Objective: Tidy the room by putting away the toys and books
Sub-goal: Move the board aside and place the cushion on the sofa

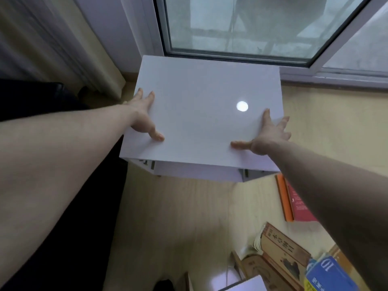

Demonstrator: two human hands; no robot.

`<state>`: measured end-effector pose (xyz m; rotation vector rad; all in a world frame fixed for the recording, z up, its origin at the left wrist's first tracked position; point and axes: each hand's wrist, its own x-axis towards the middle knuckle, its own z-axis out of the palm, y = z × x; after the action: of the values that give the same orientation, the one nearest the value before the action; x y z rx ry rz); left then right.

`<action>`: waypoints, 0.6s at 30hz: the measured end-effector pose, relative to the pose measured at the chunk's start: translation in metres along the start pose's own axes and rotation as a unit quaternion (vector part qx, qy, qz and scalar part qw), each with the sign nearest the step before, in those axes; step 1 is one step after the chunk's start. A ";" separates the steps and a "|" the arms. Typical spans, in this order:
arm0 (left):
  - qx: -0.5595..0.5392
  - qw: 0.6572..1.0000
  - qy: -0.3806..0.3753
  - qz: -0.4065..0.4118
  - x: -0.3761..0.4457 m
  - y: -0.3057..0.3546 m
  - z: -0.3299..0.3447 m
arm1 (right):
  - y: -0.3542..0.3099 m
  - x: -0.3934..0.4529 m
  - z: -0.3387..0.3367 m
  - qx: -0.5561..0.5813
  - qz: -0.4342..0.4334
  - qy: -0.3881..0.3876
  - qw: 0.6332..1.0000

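Note:
A white cabinet (201,85) stands on the wooden floor below the window. My left hand (142,116) lies on the left edge of its glossy top, thumb on top and fingers spread along the side. My right hand (268,133) rests on the right edge in the same way, thumb pointing inward. A drawer front shows just under the near edge of the top. Books lie on the floor at the right: an orange and red pair (294,202), a brown book (279,246) and a blue one (329,274).
A window (241,26) with a grey frame fills the wall behind the cabinet. A curtain (52,45) hangs at the left above a dark piece of furniture (42,97). Bare wooden floor (178,217) lies in front of the cabinet.

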<state>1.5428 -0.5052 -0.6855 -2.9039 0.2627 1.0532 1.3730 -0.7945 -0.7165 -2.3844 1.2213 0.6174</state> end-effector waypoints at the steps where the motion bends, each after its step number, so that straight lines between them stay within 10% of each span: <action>1: 0.008 1.000 0.014 -0.006 -0.001 0.000 0.000 | 0.001 -0.004 0.003 0.021 -0.002 0.020 1.000; 11: -0.117 0.970 0.207 0.041 -0.148 -0.022 0.185 | 0.101 -0.134 0.098 0.037 -0.198 0.120 0.972; 18: -0.203 0.974 -0.097 -0.026 -0.265 -0.036 0.376 | 0.225 -0.212 0.179 0.034 -0.068 -0.089 0.993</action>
<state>1.1111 -0.3951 -0.8060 -3.0892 -0.0458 1.5298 1.0397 -0.6844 -0.7805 -2.2796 0.9809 0.7154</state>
